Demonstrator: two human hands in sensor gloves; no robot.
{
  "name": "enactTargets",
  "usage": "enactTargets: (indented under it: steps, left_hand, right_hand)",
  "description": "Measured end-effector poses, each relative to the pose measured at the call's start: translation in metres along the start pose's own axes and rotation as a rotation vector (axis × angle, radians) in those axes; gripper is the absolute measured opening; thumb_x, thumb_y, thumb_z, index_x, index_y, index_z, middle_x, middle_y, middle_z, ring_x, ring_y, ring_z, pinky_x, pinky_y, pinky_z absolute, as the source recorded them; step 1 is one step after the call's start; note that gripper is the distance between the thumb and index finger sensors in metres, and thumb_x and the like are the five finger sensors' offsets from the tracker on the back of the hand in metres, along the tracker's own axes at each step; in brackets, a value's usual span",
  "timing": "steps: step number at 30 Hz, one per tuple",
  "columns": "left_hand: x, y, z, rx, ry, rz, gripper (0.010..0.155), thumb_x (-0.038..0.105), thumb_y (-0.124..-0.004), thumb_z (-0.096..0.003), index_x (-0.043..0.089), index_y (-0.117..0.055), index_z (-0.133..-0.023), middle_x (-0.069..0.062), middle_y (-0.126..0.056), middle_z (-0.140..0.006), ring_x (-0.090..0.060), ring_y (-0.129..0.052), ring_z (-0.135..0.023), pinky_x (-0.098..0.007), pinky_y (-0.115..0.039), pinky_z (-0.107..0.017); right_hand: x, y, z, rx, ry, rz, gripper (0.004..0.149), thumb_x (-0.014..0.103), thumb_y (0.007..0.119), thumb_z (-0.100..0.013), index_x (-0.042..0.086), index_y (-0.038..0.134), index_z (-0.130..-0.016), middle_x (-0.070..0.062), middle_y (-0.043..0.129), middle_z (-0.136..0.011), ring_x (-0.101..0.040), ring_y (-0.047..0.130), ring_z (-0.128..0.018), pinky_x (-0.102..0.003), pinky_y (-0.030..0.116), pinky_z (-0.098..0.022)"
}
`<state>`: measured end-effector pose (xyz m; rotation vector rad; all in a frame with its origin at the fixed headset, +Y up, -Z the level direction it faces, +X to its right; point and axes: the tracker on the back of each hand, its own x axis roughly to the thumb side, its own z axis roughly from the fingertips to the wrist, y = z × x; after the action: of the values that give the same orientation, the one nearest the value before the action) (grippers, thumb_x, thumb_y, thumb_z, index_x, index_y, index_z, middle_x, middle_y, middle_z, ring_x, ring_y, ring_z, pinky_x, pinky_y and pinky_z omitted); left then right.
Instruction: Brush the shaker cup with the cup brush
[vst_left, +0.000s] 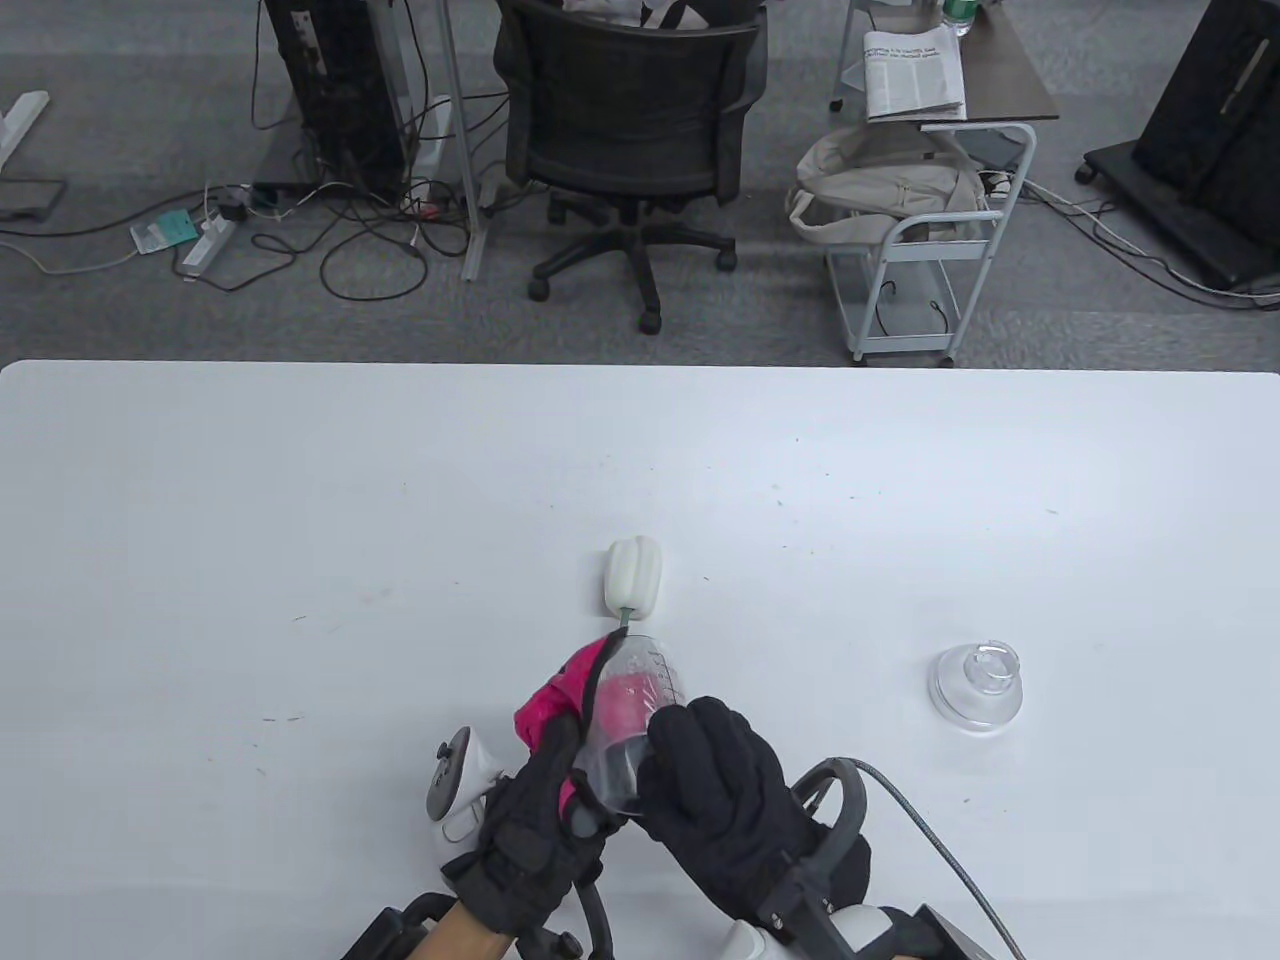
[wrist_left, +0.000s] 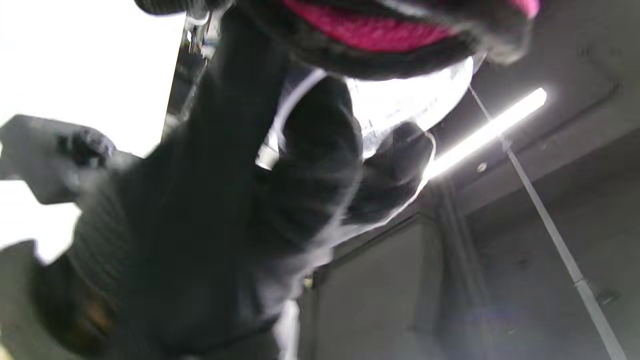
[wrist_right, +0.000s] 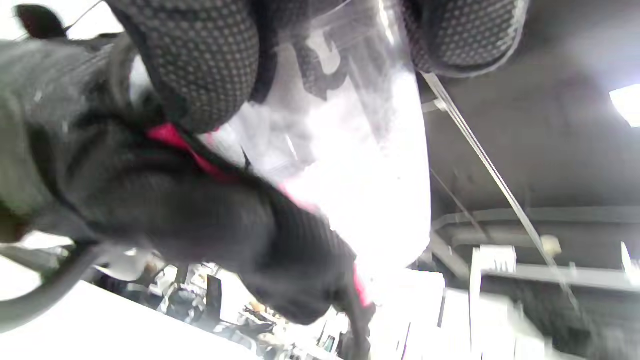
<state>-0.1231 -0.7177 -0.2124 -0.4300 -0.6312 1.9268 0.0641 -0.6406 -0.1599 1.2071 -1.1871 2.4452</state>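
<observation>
The clear shaker cup is gripped between both hands, held tilted above the table. The right hand is wrapped around its base; the left hand is closed on its side. The cup brush lies just beyond the hands, and a clear lid rests off to the right.

I see an office or a lab workspace. Behind my white table there is grey carpet floor, a black office chair on wheels, and a power strip with many tangled cables. A small metal cart carries a beige bag, and printed papers lie on a side desk.
</observation>
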Motion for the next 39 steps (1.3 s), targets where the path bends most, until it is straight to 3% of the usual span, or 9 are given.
enactTargets:
  steps: [4,7,9,13,17,23,27,34,39]
  left_hand:
    - [0.017,0.002,0.003,0.085,-0.056,-0.389,0.071,0.062,-0.052,-0.0626,0.031,-0.014,-0.115,-0.017,0.012,-0.112,-0.056,0.012,-0.094,-0.072,-0.013,-0.066]
    - [0.030,-0.005,0.004,0.018,-0.105,-0.525,0.067,0.054,-0.063,-0.0621,0.035,-0.026,-0.115,-0.013,-0.015,-0.123,-0.054,-0.013,-0.109,-0.075,-0.019,-0.070]
    - [0.036,-0.013,0.002,-0.036,-0.206,-0.724,0.064,0.044,-0.071,-0.0604,0.042,-0.035,-0.113,-0.008,-0.016,-0.125,-0.050,-0.023,-0.114,-0.071,-0.033,-0.078]
    - [0.041,-0.044,0.007,-0.107,-0.304,-1.397,0.061,0.032,-0.075,-0.0600,0.046,-0.043,-0.110,0.001,0.000,-0.122,-0.047,-0.007,-0.113,-0.074,-0.028,-0.078]
    - [0.039,-0.066,0.015,0.003,-0.444,-2.004,0.073,0.068,-0.065,-0.0508,0.044,-0.031,-0.110,-0.004,0.001,-0.122,-0.050,-0.008,-0.113,-0.077,-0.029,-0.074]
    - [0.044,-0.063,0.017,0.083,-0.493,-1.853,0.058,0.063,-0.063,-0.0553,0.046,-0.044,-0.107,-0.009,-0.025,-0.125,-0.052,-0.028,-0.113,-0.079,-0.034,-0.073]
    - [0.050,-0.048,0.010,0.131,-0.373,-1.791,0.084,0.064,-0.065,-0.0561,0.038,-0.008,-0.111,-0.013,-0.030,-0.124,-0.051,-0.051,-0.110,-0.071,-0.057,-0.071]
    - [0.047,-0.003,-0.005,-0.205,-0.106,-0.873,0.097,0.054,-0.083,-0.0518,0.032,-0.011,-0.112,-0.023,-0.031,-0.122,-0.055,-0.066,-0.101,-0.065,-0.070,-0.065]
    - [0.045,0.001,-0.005,-0.243,-0.060,-0.795,0.095,0.046,-0.085,-0.0529,0.030,-0.013,-0.113,-0.025,-0.030,-0.121,-0.054,-0.065,-0.102,-0.061,-0.074,-0.062]
  right_hand:
    - [-0.033,0.007,0.005,0.044,0.379,-0.612,0.033,0.045,0.082,-0.049,0.022,0.082,-0.073,-0.034,0.042,-0.109,-0.053,0.068,-0.082,-0.050,0.076,-0.059]
    - [-0.060,0.019,0.017,0.042,0.619,-1.076,0.034,0.041,0.085,-0.047,0.018,0.083,-0.072,-0.032,0.041,-0.111,-0.054,0.062,-0.083,-0.053,0.072,-0.060]
    - [-0.077,0.024,0.024,0.024,0.682,-1.228,0.035,0.044,0.082,-0.049,0.020,0.081,-0.074,-0.032,0.044,-0.110,-0.053,0.066,-0.080,-0.051,0.075,-0.058]
    - [-0.081,0.025,0.034,-0.070,0.859,-1.259,0.036,0.044,0.080,-0.051,0.017,0.079,-0.075,-0.035,0.043,-0.107,-0.055,0.066,-0.077,-0.050,0.077,-0.055]
    - [-0.063,0.035,0.037,0.006,0.910,-1.365,0.036,0.044,0.075,-0.054,0.017,0.076,-0.077,-0.037,0.036,-0.107,-0.055,0.064,-0.079,-0.050,0.076,-0.058]
    - [-0.055,0.039,0.039,0.052,0.881,-1.409,0.037,0.046,0.066,-0.057,0.018,0.075,-0.079,-0.037,0.029,-0.107,-0.055,0.062,-0.081,-0.050,0.074,-0.060]
    - [-0.056,0.037,0.037,0.056,0.826,-1.305,0.038,0.045,0.068,-0.055,0.016,0.077,-0.078,-0.037,0.028,-0.107,-0.057,0.061,-0.081,-0.052,0.073,-0.059]
    - [-0.075,0.023,0.027,0.030,0.589,-1.223,0.034,0.044,0.074,-0.050,0.019,0.081,-0.071,-0.029,0.045,-0.113,-0.055,0.064,-0.083,-0.053,0.075,-0.061]
    - [-0.087,0.030,0.033,0.007,0.609,-1.314,0.033,0.045,0.072,-0.050,0.023,0.079,-0.074,-0.024,0.043,-0.116,-0.051,0.065,-0.089,-0.051,0.075,-0.067]
